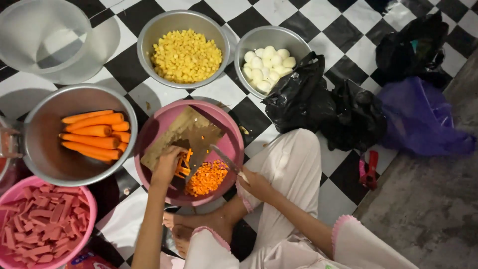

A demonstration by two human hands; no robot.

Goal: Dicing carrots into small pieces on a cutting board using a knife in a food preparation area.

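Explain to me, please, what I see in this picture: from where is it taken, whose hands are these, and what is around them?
There is one picture, from a camera worn on a person's head, looking down at a black and white tiled floor. The person sits there, using bare hands, no machine.

The left hand presses carrot sticks onto a cutting board that lies in a pink basin. The right hand holds a knife. Diced carrot is piled in the basin.

Around are a metal bowl of whole peeled carrots, one of yellow cubes, one of white peeled eggs, a pink tub of reddish slices, and dark plastic bags.
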